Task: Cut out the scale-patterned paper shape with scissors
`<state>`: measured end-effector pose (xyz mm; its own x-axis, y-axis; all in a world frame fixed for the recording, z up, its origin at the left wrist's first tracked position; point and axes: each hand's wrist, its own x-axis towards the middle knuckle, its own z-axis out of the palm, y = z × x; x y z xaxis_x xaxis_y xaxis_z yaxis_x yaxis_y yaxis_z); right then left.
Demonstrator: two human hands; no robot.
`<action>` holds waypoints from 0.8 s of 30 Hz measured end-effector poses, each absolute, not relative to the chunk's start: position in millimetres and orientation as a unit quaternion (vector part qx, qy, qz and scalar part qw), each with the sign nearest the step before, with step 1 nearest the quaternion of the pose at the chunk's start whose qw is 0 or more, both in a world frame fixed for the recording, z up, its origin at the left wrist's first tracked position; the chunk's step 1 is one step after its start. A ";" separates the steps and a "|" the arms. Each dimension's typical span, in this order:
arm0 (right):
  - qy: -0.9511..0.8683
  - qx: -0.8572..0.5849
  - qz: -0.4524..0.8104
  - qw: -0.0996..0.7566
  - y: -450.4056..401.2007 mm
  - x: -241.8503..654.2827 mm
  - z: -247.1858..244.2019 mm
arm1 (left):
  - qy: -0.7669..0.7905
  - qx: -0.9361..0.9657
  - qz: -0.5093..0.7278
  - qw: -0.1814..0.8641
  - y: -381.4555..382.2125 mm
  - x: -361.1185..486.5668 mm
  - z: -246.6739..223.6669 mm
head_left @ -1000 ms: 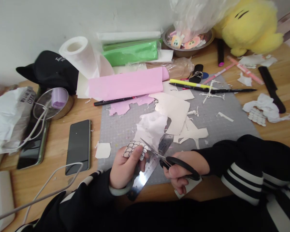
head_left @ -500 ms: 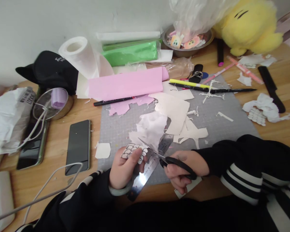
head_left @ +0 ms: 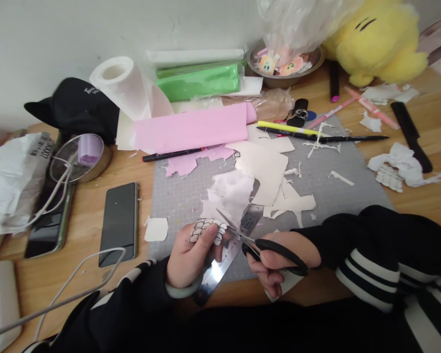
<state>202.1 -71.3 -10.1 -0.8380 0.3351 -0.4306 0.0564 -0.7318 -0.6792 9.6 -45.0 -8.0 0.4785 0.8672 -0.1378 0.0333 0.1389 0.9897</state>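
Note:
My left hand [head_left: 191, 252] pinches a small white paper piece [head_left: 202, 229] drawn with black scale-like curves, thumb on top. In my right hand [head_left: 279, 260] is a pair of black-handled scissors [head_left: 279, 247], its blades parted and pointing left at the right edge of the scale-patterned piece. Beneath both hands a metal ruler [head_left: 218, 269] lies slantwise across the grey cutting mat [head_left: 180, 201]. Crumpled white paper [head_left: 230, 193] rests just beyond the blades, and cream paper offcuts [head_left: 264, 169] lie behind it.
Left of the mat are a phone [head_left: 119, 220], a looping cable [head_left: 91, 255] and a metal bowl [head_left: 99, 169]. Folded pink sheet [head_left: 191, 128], a paper roll [head_left: 113, 83] and pens [head_left: 290, 128] sit further back. A black comb [head_left: 411, 137] and a yellow plush toy [head_left: 382, 46] are at right.
The scissors and my right hand have shifted slightly right. The scale-patterned paper has moved a little right and turned slightly in my left hand; the blades stand wider apart.

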 end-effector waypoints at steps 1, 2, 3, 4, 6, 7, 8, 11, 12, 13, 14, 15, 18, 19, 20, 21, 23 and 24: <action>-0.363 -0.277 0.886 0.077 -71.1 202.0 -9.2 | 0.393 0.573 0.319 0.645 -45.0 9.4 -7.4; -0.370 -0.283 0.881 0.076 -71.0 201.7 -8.8 | 0.394 0.575 0.313 0.645 -45.1 9.3 -6.9; -0.378 -0.289 0.876 0.073 -71.2 201.5 -8.9 | 0.396 0.576 0.309 0.645 -45.1 9.1 -6.5; -0.385 -0.293 0.872 0.072 -71.7 201.2 -9.7 | 0.399 0.577 0.304 0.645 -45.1 9.0 -6.1; -0.390 -0.298 0.868 0.077 -73.7 200.6 -12.7 | 0.404 0.577 0.299 0.644 -45.0 9.0 -5.5; -0.387 -0.298 0.868 0.083 -75.1 200.3 -14.9 | 0.405 0.577 0.297 0.645 -44.9 9.0 -5.3; -0.379 -0.295 0.872 0.090 -76.5 199.9 -17.3 | 0.404 0.575 0.296 0.647 -44.7 8.9 -5.1; -0.346 -0.289 0.886 0.106 -80.0 198.9 -24.6 | 0.397 0.566 0.295 0.660 -44.3 8.3 -5.7; -0.338 -0.286 0.890 0.109 -80.7 198.7 -26.3 | 0.393 0.560 0.298 0.666 -44.1 8.0 -6.2; -0.334 -0.285 0.892 0.111 -81.1 198.6 -27.4 | 0.389 0.553 0.303 0.671 -44.0 7.6 -6.8; -0.333 -0.283 0.892 0.115 -81.2 198.7 -27.8 | 0.386 0.546 0.311 0.676 -43.8 7.2 -7.4; -0.332 -0.285 0.891 0.121 -81.1 199.0 -27.4 | 0.385 0.538 0.319 0.679 -43.7 6.9 -8.0; -0.326 -0.293 0.891 0.123 -79.9 200.4 -23.2 | 0.392 0.519 0.333 0.682 -43.4 6.9 -9.2; -0.325 -0.294 0.891 0.122 -79.5 200.8 -21.5 | 0.397 0.514 0.334 0.683 -43.4 7.2 -9.3; -0.326 -0.293 0.891 0.119 -79.2 201.2 -20.0 | 0.403 0.507 0.335 0.684 -43.4 7.6 -9.3; -0.330 -0.295 0.889 0.115 -79.1 201.5 -19.0 | 0.410 0.500 0.334 0.686 -43.4 8.1 -9.1; -0.342 -0.296 0.885 0.106 -79.5 202.0 -18.1 | 0.425 0.485 0.330 0.689 -43.6 8.9 -8.7; -0.347 -0.301 0.882 0.106 -79.9 202.1 -18.1 | 0.430 0.479 0.328 0.691 -43.7 9.1 -8.6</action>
<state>202.1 -79.9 -18.1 -0.7963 0.3962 -0.4572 0.0215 -0.7367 -0.6759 9.1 -43.7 -8.6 0.4144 0.8657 -0.2806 -0.0406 0.3256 0.9446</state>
